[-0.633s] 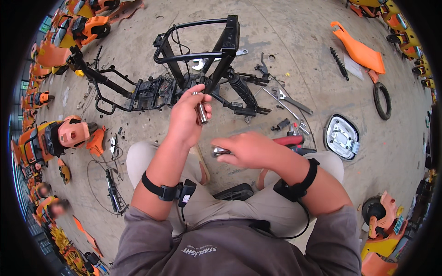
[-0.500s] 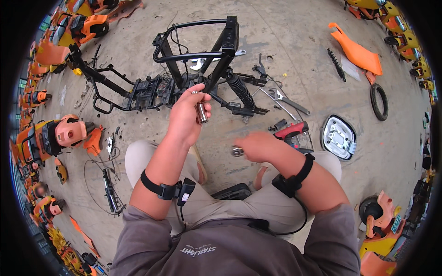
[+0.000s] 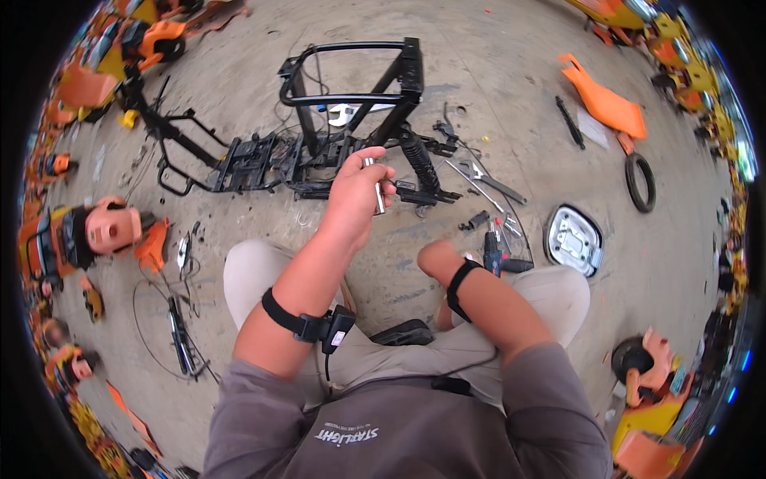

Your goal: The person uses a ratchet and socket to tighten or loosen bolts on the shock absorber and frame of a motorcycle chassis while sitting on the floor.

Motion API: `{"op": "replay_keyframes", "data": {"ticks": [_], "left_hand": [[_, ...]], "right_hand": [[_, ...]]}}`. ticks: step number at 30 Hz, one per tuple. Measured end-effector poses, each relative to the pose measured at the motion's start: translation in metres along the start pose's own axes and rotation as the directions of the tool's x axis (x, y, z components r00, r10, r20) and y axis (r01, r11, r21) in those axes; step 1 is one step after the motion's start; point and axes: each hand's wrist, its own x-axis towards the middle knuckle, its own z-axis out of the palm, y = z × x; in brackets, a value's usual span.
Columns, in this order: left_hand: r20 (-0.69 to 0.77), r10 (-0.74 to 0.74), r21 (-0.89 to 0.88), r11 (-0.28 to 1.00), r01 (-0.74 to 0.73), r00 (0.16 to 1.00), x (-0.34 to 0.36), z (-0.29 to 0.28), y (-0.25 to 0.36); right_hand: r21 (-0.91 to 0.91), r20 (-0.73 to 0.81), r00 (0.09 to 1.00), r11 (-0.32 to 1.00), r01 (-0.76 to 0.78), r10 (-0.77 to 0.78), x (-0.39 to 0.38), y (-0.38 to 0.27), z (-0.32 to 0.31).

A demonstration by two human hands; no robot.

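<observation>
In my left hand (image 3: 359, 195), raised in front of the frame, a shiny metal cylinder, likely a socket (image 3: 379, 198), is gripped between thumb and fingers. My right hand (image 3: 440, 259) hangs lower, near my right knee; its fingers are turned away and hidden, so what it holds does not show. Beyond the left hand stands a bare black scooter frame (image 3: 307, 101) with a black coil shock absorber (image 3: 417, 164). To the right of my right hand lies a cordless drill (image 3: 492, 251), partly behind my forearm.
An adjustable wrench (image 3: 499, 188), a long metal rod tool (image 3: 476, 188) and small parts lie right of the frame. Farther right are a silver-and-black tray-like part (image 3: 573, 239), a tyre (image 3: 640, 182) and an orange panel (image 3: 602, 100). Cables (image 3: 144, 319) lie left; scooters line both sides.
My left hand has moved right, still with the metal cylinder. My right hand has turned and shifted slightly; the ratchet with a red handle seen at it before is out of sight.
</observation>
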Motion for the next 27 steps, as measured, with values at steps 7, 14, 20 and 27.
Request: {"op": "replay_keyframes", "data": {"ticks": [7, 14, 20, 27], "left_hand": [[0.032, 0.082, -0.026, 0.996, -0.081, 0.996, -0.012, 0.003, 0.008], [0.029, 0.072, 0.000, 0.997, -0.072, 0.997, -0.014, -0.004, 0.005], [-0.018, 0.053, 0.045, 0.998, -0.053, 0.998, -0.011, -0.002, 0.003], [-0.049, 0.035, 0.058, 0.998, -0.032, 0.998, -0.007, 0.000, 0.005]], "right_hand": [[0.555, -0.207, 0.975, 0.831, 0.043, 0.088, 0.063, 0.002, 0.067], [0.785, -0.491, 0.818, 0.560, 0.265, 0.301, 0.074, -0.054, 0.120], [0.797, -0.210, 0.934, 0.604, -0.007, 0.288, 0.076, -0.051, 0.120], [0.783, -0.078, 0.946, 0.606, -0.138, 0.316, 0.102, -0.049, 0.116]]}}
